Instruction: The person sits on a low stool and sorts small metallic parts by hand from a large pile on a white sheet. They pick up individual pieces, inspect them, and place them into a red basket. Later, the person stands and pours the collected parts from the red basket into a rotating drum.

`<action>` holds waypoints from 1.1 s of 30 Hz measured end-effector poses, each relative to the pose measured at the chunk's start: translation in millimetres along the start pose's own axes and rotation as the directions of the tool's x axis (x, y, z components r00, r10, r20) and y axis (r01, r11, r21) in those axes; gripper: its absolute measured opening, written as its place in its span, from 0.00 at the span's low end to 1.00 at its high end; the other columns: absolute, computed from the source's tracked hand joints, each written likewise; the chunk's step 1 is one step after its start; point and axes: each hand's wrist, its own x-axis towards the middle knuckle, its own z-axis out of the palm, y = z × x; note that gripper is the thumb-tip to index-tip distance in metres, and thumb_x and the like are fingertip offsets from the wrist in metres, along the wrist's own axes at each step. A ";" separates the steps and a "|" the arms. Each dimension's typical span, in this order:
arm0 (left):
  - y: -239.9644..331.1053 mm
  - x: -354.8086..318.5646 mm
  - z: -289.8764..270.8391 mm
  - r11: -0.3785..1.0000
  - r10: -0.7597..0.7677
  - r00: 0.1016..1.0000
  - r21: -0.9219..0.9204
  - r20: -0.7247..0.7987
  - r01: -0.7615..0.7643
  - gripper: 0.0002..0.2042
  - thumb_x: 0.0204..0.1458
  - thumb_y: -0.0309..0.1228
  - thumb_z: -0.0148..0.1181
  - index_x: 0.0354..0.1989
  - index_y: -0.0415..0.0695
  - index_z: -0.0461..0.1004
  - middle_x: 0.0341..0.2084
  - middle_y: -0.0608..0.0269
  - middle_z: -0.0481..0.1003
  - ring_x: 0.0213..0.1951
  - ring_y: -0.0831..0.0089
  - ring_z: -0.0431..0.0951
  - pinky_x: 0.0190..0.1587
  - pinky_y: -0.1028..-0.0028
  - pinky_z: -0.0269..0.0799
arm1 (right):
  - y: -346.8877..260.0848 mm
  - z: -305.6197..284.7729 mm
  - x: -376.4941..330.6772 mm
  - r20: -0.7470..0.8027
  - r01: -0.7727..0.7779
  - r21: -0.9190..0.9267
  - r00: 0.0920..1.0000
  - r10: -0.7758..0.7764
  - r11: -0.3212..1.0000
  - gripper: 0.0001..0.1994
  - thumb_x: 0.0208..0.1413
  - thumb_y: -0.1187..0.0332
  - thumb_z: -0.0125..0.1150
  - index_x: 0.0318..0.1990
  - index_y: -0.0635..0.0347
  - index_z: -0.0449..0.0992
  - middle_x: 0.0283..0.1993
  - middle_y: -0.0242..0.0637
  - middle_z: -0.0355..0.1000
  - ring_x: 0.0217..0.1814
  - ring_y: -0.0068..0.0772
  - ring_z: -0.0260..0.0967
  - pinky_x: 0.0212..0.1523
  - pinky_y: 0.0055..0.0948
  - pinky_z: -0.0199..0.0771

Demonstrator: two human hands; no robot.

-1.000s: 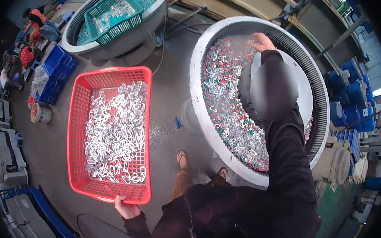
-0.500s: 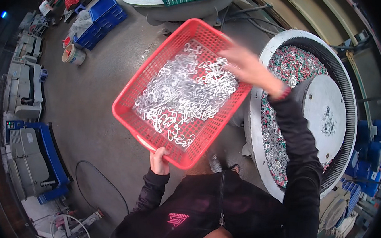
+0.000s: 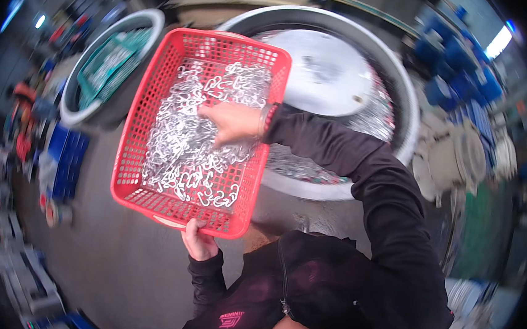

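My left hand (image 3: 198,245) is closed on the near rim of the red basket (image 3: 147,103), holding it up clear of the floor. Heaped along its middle lie small silvery metal hooks (image 3: 181,152), bright and tangled. My right hand (image 3: 232,124) rests half-open among them, gripping nothing I can confirm. Judged step: sorting through the load. Next calls for steady support, since the basket sits tilted beside the round grey tub (image 3: 404,107).
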 end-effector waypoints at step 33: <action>8.2 -4.5 157.5 0.994 0.055 0.974 -0.078 -0.220 -0.074 0.08 0.38 0.24 0.51 0.30 0.42 0.68 0.33 0.60 0.72 0.38 0.62 0.74 0.45 0.58 0.73 | 188.3 -300.7 -201.5 0.003 -0.093 0.991 0.733 0.681 0.096 0.14 0.48 0.67 0.65 0.42 0.59 0.73 0.35 0.32 0.76 0.32 0.24 0.75 0.29 0.29 0.79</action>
